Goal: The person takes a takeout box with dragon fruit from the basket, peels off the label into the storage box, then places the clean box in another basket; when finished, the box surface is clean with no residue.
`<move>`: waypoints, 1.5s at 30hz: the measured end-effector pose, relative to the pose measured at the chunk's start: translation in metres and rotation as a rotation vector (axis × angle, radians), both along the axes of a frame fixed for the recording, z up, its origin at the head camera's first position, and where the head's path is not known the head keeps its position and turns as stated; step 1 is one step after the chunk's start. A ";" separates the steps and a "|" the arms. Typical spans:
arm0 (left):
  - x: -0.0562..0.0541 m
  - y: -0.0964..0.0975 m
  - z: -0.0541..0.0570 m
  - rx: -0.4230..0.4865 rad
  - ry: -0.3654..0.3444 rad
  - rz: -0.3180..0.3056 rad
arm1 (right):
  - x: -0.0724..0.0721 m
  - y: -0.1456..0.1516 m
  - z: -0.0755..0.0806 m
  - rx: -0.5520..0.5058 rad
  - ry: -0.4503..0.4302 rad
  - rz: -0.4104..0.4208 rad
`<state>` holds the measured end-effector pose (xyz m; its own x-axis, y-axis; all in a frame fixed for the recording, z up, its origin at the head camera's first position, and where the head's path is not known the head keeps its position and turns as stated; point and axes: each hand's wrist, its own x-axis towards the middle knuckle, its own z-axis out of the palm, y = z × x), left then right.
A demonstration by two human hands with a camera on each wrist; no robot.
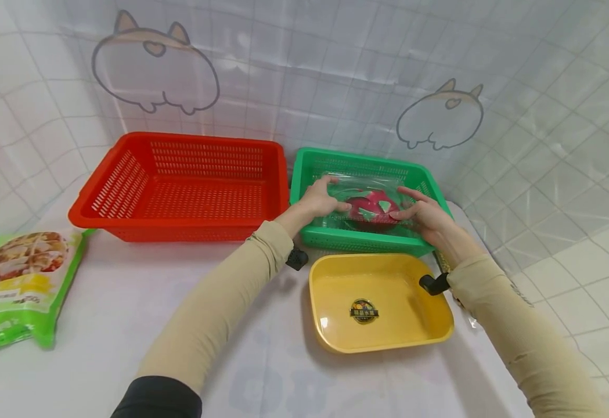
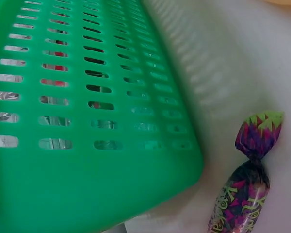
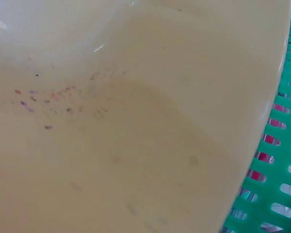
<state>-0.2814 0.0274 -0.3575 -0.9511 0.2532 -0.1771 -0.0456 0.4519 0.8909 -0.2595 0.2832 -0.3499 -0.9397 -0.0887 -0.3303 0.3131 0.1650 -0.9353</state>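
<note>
In the head view, a clear plastic box [image 1: 367, 183] with a pink-red, green-marked fruit [image 1: 372, 204], resembling a dragon fruit, is within the green basket [image 1: 361, 237]. My left hand [image 1: 316, 200] grips the box's left side, thumb toward the front. At its right side my right hand [image 1: 428, 217] holds on with spread fingers and thumb. The box's underside is hidden, so I cannot tell whether it touches the basket floor. Neither wrist view includes a hand; the left shows the basket's slotted wall [image 2: 87, 179], the right mostly the yellow basin [image 3: 136, 160].
A red basket [image 1: 200, 197] stands left of the green one. The yellow basin [image 1: 382, 334], bearing a round fruit sticker, sits in front. At far left lies a green-and-white food bag [image 1: 22, 290]. A purple-wrapped candy [image 2: 240, 199] lies beside the green basket.
</note>
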 end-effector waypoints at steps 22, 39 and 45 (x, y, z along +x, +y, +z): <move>0.001 0.002 0.000 -0.205 0.053 -0.065 | -0.003 -0.004 -0.005 0.083 0.069 -0.062; 0.005 0.006 -0.002 -0.265 0.085 -0.037 | -0.003 -0.003 -0.007 0.115 0.086 -0.099; 0.007 0.009 -0.002 -0.295 0.116 -0.013 | -0.002 -0.003 -0.008 0.118 0.082 -0.112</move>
